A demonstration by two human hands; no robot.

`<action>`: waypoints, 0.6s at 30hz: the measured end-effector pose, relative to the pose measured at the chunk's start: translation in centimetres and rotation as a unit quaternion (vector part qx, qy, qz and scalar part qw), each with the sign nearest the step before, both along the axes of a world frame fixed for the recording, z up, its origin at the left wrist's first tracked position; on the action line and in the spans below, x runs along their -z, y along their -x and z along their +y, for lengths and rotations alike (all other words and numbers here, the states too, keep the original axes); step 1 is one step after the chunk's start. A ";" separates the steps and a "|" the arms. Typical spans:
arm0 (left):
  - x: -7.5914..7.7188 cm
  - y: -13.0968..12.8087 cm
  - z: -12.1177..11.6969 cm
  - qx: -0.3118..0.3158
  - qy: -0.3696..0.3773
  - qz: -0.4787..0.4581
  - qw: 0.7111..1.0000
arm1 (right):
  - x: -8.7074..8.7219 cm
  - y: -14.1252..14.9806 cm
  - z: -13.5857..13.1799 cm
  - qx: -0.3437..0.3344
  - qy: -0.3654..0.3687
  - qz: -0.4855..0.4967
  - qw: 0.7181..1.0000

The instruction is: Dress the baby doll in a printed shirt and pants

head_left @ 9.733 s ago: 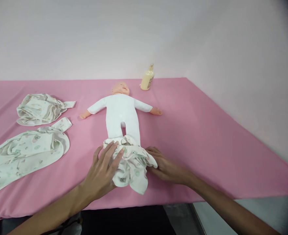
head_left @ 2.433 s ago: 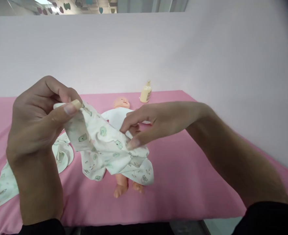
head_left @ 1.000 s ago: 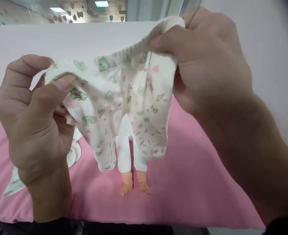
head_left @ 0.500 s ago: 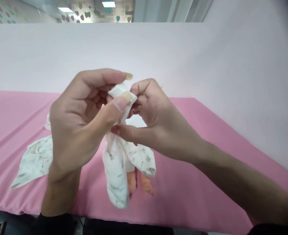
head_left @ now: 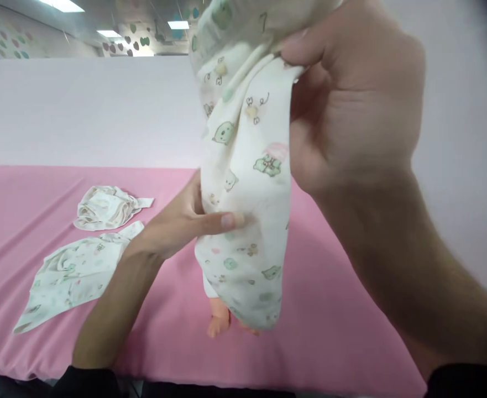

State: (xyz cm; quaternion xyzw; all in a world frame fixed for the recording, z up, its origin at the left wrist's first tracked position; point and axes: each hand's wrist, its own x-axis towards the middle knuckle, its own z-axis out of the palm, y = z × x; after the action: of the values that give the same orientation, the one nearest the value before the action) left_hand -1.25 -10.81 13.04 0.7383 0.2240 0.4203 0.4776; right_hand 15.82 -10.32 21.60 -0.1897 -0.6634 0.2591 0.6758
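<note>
My right hand [head_left: 351, 94] is raised close to the camera, its thumb and fingers closed on the edge of a white baby garment [head_left: 247, 182] printed with green bears and other small animals. The cloth hangs down in folds, and its top runs out of view. Lower down, my left hand [head_left: 189, 221] grips its left side, thumb in front and fingers hidden behind. Under the hem show the small orange-toned feet of a doll [head_left: 219, 320] and a bit of white cloth. The garment hides the rest of the doll.
Left of my hands, a printed white cloth piece [head_left: 73, 271] lies spread on the pink tablecloth [head_left: 334, 331]. Behind it is a bunched white cloth [head_left: 106, 207] with a strap end sticking out. A white panel [head_left: 81, 110] stands behind the table.
My right hand has risen toward the camera, pulling the garment up and out. My left hand has moved down from the white end of the cloth to its side. The cloth pieces at left show more.
</note>
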 end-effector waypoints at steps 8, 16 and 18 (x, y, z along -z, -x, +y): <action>0.1 -1.2 -0.2 0.025 0.187 0.010 0.982 | 1.1 -2.7 3.6 0.028 0.073 0.133 0.988; -0.9 2.0 -0.5 -0.229 -0.028 0.041 0.972 | 7.7 -4.6 6.5 0.138 0.360 -0.089 0.919; -1.0 2.8 -0.1 -0.271 -0.106 0.000 0.957 | 8.6 -4.3 5.8 0.093 0.368 -0.233 0.895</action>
State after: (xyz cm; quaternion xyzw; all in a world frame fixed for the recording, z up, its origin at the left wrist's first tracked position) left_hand -4.05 -10.93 14.04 0.6959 0.3699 0.5556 0.2649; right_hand 20.12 -4.51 13.05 -0.5406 -0.6384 0.3694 0.4047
